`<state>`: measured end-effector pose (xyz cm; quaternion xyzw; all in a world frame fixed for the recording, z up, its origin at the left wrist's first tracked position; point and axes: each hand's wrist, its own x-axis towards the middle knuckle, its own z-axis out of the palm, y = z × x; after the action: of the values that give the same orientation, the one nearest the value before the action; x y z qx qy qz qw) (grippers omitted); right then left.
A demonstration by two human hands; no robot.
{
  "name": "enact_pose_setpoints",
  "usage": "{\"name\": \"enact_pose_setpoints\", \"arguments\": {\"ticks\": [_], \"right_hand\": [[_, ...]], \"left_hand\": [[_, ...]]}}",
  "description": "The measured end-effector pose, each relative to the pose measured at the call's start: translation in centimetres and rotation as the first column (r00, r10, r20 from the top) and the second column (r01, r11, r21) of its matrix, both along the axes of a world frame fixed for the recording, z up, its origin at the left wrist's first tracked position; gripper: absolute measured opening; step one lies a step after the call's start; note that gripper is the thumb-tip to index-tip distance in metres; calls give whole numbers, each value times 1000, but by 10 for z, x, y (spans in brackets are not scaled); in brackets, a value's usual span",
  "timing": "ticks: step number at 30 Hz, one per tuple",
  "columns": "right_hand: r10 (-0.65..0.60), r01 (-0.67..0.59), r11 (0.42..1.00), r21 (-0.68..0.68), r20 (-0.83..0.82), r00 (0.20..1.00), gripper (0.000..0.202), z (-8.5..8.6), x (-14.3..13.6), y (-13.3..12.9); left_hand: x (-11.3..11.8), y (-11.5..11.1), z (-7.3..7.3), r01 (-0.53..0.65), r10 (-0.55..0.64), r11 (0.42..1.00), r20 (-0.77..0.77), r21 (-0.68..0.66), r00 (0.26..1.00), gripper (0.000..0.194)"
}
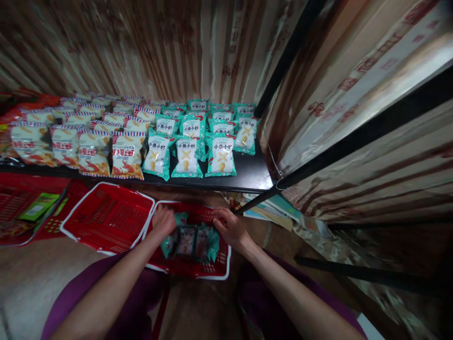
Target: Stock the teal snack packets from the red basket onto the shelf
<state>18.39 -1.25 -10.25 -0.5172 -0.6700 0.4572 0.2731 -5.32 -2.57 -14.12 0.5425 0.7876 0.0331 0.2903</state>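
A red shopping basket (pixel 218 268) with a white rim stands on the floor between my knees. Several teal-and-white snack bags (pixel 186 240) lie inside it. My left hand (pixel 163 220) is at the basket's left side, fingers curled down beside a teal bag; whatever they may grip is hidden. Over the right rear part of the basket is my right hand (pixel 226 225), its fingers bent but apart and pointing inward. Nothing shows between them. In front, teal snack bags (pixel 220 155) stand in rows on a black shelf (pixel 251 171).
White-and-orange snack bags (pixel 128 153) fill the shelf's left part. A second red basket (pixel 102 215) touches mine on the left; farther left, another red basket (pixel 53 229) holds a green packet (pixel 38 207). Black metal bars (pixel 354 125) slant across the right, before striped curtains (pixel 198 52).
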Motion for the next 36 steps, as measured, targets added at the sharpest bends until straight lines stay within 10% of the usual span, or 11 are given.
{"name": "enact_pose_setpoints", "arguments": {"ticks": [7,12,28,36], "right_hand": [[38,-68,984,-164,-178,983,31,29,15,-15],[-80,-202,886,-417,-567,820,46,51,36,-24],[-221,-155,890,-430,-702,677,41,69,29,-24],[-200,-111,916,-385,-680,705,45,58,28,-22]], "left_hand": [[5,3,96,47,-21,998,545,-34,838,6],[21,4,131,-56,28,998,765,11,643,30],[47,8,146,-248,-35,964,974,92,225,32],[44,3,135,-334,-48,934,971,126,232,28]]}}
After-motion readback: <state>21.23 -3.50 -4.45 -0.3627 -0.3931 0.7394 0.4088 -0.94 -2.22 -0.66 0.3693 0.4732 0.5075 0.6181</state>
